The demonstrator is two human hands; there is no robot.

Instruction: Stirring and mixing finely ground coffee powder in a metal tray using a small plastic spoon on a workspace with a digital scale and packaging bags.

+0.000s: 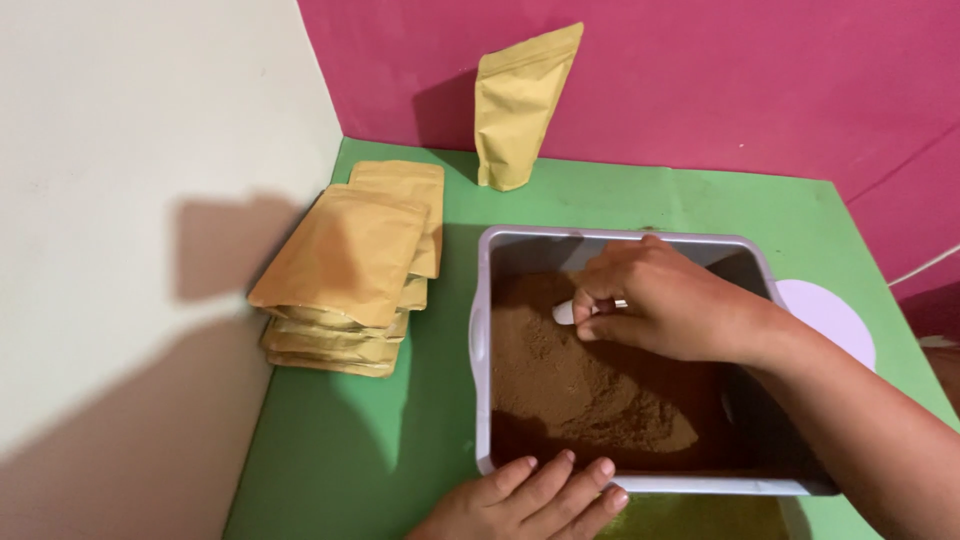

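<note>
Background: pink wall at the back, cream wall on the left, meeting at the far left corner of the bench.
Bench (330,440): covered in green; everything is carried on it.
Tub (482,340): a pale lilac square tub is set toward the near edge of the bench, right of centre, and is partly filled with brown powder (580,385), heaped toward its near side.
Right hand (660,300): reached into the tub from the right and clenched around a small white scoop (566,313), only the tip of which is seen, just above the powder at the far left of the heap.
Left hand (540,495): laid flat with fingers released, resting against the near wall of the tub at the near edge of the bench; nothing is grasped.
Flat pouches (345,260): a stack of tan pouches is piled near the left edge, just beside the tub but apart from it.
Standing pouch (520,105): one tan pouch is stood upright at the far edge, leaning against the pink wall.
Lid (830,315): a pale rounded lid is partly seen behind the right forearm, toward the right edge.
</note>
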